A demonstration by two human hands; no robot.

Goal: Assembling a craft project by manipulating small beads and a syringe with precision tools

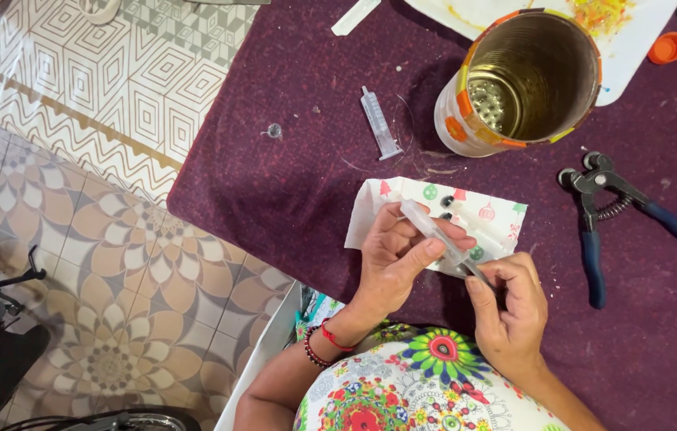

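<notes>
Syringe [434,233], clear plastic and slim, sits pinched in the left hand [397,259] above a patterned napkin [482,214]. Right hand [510,307] pinches its plunger end, judged partly drawn out. Second syringe [378,122] lies beyond the hands; pliers [602,215] lie right.

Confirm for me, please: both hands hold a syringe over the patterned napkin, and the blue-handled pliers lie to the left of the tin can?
Not quite: in the head view the blue-handled pliers lie right of the tin can. The left hand and right hand do hold the syringe over the patterned napkin.
</notes>
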